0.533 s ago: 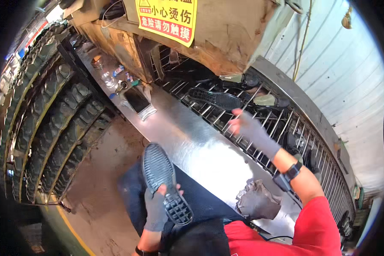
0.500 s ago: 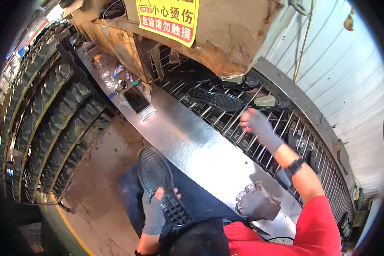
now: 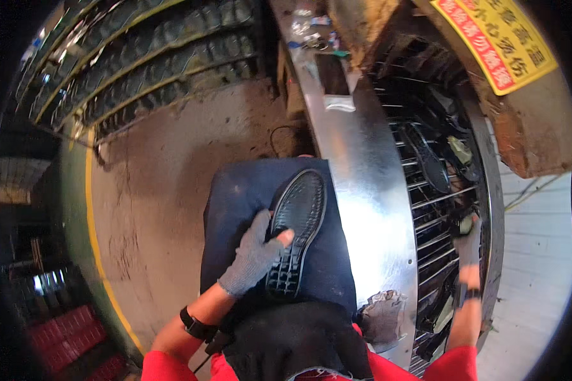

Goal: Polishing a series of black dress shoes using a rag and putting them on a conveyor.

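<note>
In a grey glove with bare fingertips, my left hand (image 3: 255, 254) holds a black shoe sole (image 3: 304, 200) over my lap. The sole's ridged face is turned up, and my thumb presses on its narrow middle. My right hand (image 3: 469, 244), also gloved, reaches onto a rack of metal bars (image 3: 433, 244). Its fingertips are beside a dark shoe (image 3: 465, 226) with a pale inside; blur hides whether they grip it. Farther along the bars lie another black sole (image 3: 429, 162) and a dark shoe with a pale inside (image 3: 461, 151).
A shiny metal ledge (image 3: 368, 197) runs between my lap and the bars. It bears a phone-like dark slab (image 3: 332, 75) and a crumpled grey-brown piece (image 3: 382, 317). A rusty housing with a yellow warning sign (image 3: 499, 44) overhangs the far right. Racks of shoes (image 3: 171, 54) stand far left.
The view has turned, so the ledge and bars now run along my right side. My right hand has moved to a shoe on the bars. My left hand keeps the sole over my lap.
</note>
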Available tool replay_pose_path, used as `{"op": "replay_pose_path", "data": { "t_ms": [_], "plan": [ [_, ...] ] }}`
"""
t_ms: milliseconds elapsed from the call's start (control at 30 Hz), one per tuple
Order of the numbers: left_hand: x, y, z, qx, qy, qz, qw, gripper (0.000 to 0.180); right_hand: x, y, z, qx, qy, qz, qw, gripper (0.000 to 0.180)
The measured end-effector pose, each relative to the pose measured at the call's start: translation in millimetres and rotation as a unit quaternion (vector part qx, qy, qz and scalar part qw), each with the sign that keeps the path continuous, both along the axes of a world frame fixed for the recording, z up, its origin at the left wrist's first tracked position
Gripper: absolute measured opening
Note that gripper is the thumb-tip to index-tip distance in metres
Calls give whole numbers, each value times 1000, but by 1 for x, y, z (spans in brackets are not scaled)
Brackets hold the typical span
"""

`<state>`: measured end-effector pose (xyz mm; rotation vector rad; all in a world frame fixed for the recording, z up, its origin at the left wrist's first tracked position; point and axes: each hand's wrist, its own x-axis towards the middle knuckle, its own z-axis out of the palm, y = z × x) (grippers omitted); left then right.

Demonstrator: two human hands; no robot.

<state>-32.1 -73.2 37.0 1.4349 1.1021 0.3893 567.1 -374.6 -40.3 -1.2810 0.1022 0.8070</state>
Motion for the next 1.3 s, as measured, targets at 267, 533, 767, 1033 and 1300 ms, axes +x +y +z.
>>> {"op": "replay_pose_path", "data": {
  "t_ms": [267,533,767,1033,1300],
  "plan": [
    [47,20,32,-78,-316,-80,942,73,-257,24,46,-12,-89,312,946,86],
    [36,24,66,-104,-435,-45,893,68,-403,151,128,81,162,432,884,70],
    [46,68,7,89,-235,3,968,54,-418,158,145,98,144,402,899,63],
    [35,100,41,-98,-229,-109,962,50,-398,156,137,36,124,367,921,112],
    [11,75,69,-120,-402,-99,902,76,-448,182,120,100,136,391,905,70]
  ]
}}
